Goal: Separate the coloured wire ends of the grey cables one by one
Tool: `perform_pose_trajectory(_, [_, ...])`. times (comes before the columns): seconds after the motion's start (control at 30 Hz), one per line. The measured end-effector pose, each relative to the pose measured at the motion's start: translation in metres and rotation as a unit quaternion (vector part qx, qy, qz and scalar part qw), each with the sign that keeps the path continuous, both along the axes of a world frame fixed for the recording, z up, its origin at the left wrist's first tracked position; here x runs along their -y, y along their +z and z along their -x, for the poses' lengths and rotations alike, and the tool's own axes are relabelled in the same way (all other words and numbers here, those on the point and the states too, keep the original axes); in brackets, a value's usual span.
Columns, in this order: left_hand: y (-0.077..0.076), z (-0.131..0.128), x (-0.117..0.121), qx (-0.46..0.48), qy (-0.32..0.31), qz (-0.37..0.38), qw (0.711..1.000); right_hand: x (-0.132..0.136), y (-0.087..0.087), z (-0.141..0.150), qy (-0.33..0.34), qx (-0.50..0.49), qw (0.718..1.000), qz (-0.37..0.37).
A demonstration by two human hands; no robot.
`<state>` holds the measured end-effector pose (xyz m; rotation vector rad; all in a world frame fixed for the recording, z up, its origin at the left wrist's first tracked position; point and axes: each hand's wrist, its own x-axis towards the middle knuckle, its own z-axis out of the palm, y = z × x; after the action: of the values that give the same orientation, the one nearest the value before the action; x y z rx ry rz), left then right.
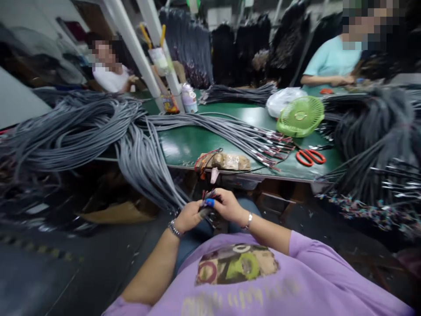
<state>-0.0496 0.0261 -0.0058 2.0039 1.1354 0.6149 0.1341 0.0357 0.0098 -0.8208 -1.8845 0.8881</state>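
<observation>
Over my lap, just off the table's front edge, my left hand [190,216] is closed around a bundle of grey cables [158,171] that hangs down from the table on the left. Close beside it, my right hand [229,205] pinches the reddish and dark wire ends of the bundle, with something blue wrapped on a finger or thumb. Exactly which strands it grips is hidden. Beyond my hands, a taped wooden block [226,161] with thin wires lies at the table edge. More grey cables [223,129] with stripped ends stretch across the tabletop.
Red-handled scissors [310,157] and a green basket [301,116] are on the green table [177,147] at right. Thick cable piles [75,131] lie left, and dark cables [371,131] right. A bottle [189,98] stands by a post. Two people [335,61] sit across.
</observation>
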Motion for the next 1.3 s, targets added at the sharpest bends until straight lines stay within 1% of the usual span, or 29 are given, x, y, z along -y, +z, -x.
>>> perform_pose_trajectory(0.03, [0.001, 0.001, 0.001, 0.015, -0.008, 0.012, 1.0, 0.0, -0.002, -0.001, 0.001, -0.016, 1.0, 0.015])
perform_pose_trajectory(0.1, [0.003, 0.003, 0.004, 0.052, -0.017, 0.062, 0.997, 0.001, -0.005, -0.001, 0.006, -0.038, 0.998, 0.054])
perform_pose_trajectory(0.17, [0.003, 0.004, 0.009, 0.084, -0.011, 0.085, 0.993, 0.003, -0.008, -0.002, 0.021, -0.039, 0.996, 0.082])
perform_pose_trajectory(0.23, [0.002, 0.003, 0.013, 0.127, 0.018, 0.112, 0.985, 0.005, -0.011, -0.002, 0.02, -0.048, 0.993, 0.104])
perform_pose_trajectory(0.3, [0.0, 0.001, 0.016, 0.198, 0.081, 0.122, 0.969, 0.006, -0.014, -0.003, 0.012, -0.068, 0.988, 0.136])
perform_pose_trajectory(0.37, [-0.002, -0.002, 0.018, 0.287, 0.167, 0.109, 0.937, 0.006, -0.017, -0.004, 0.006, -0.084, 0.981, 0.176])
perform_pose_trajectory(0.43, [-0.001, -0.004, 0.02, 0.371, 0.246, 0.082, 0.892, 0.006, -0.02, -0.007, 0.007, -0.087, 0.975, 0.206])
perform_pose_trajectory(0.5, [0.003, -0.004, 0.021, 0.438, 0.286, 0.059, 0.85, 0.006, -0.023, -0.011, 0.016, -0.079, 0.973, 0.217])
perform_pose_trajectory(0.53, [0.006, -0.004, 0.022, 0.458, 0.29, 0.054, 0.839, 0.005, -0.024, -0.014, 0.02, -0.073, 0.973, 0.218])
perform_pose_trajectory(0.57, [0.01, -0.003, 0.023, 0.465, 0.283, 0.057, 0.837, 0.005, -0.025, -0.016, 0.021, -0.065, 0.974, 0.214])
perform_pose_trajectory(0.6, [0.015, -0.001, 0.024, 0.457, 0.267, 0.067, 0.846, 0.005, -0.026, -0.02, 0.016, -0.056, 0.978, 0.202])
perform_pose_trajectory(0.67, [0.026, 0.002, 0.025, 0.398, 0.212, 0.096, 0.888, 0.002, -0.026, -0.029, -0.006, -0.022, 0.988, 0.154])
perform_pose_trajectory(0.73, [0.034, 0.004, 0.027, 0.321, 0.144, 0.123, 0.928, -0.002, -0.024, -0.042, -0.038, 0.029, 0.997, 0.06])
perform_pose_trajectory(0.77, [0.037, 0.004, 0.027, 0.292, 0.119, 0.129, 0.94, -0.004, -0.023, -0.049, -0.056, 0.045, 0.997, 0.016])
perform_pose_trajectory(0.83, [0.039, 0.003, 0.028, 0.263, 0.106, 0.128, 0.95, -0.008, -0.021, -0.062, -0.103, 0.068, 0.992, -0.036])
perform_pose_trajectory(0.87, [0.038, 0.001, 0.029, 0.261, 0.112, 0.123, 0.951, -0.009, -0.02, -0.068, -0.124, 0.08, 0.988, -0.051])
perform_pose_trajectory(0.9, [0.037, -0.002, 0.03, 0.259, 0.12, 0.117, 0.951, -0.009, -0.02, -0.072, -0.131, 0.092, 0.985, -0.063])
perform_pose_trajectory(0.97, [0.033, -0.008, 0.031, 0.241, 0.114, 0.1, 0.959, -0.007, -0.02, -0.075, -0.119, 0.107, 0.984, -0.077])
perform_pose_trajectory(1.03, [0.032, -0.014, 0.033, 0.211, 0.103, 0.076, 0.969, -0.002, -0.021, -0.072, -0.081, 0.118, 0.986, -0.087])
perform_pose_trajectory(1.07, [0.033, -0.016, 0.034, 0.206, 0.111, 0.064, 0.97, 0.001, -0.021, -0.07, -0.062, 0.123, 0.986, -0.091])
perform_pose_trajectory(1.13, [0.036, -0.017, 0.039, 0.22, 0.156, 0.037, 0.962, 0.007, -0.02, -0.063, -0.034, 0.127, 0.986, -0.098])
perform_pose_trajectory(1.23, [0.043, -0.012, 0.052, 0.275, 0.252, 0.003, 0.928, 0.016, -0.014, -0.054, -0.008, 0.11, 0.988, -0.108])
perform_pose_trajectory(1.3, [0.049, -0.007, 0.062, 0.305, 0.304, -0.019, 0.902, 0.023, -0.007, -0.05, 0.007, 0.099, 0.988, -0.119])
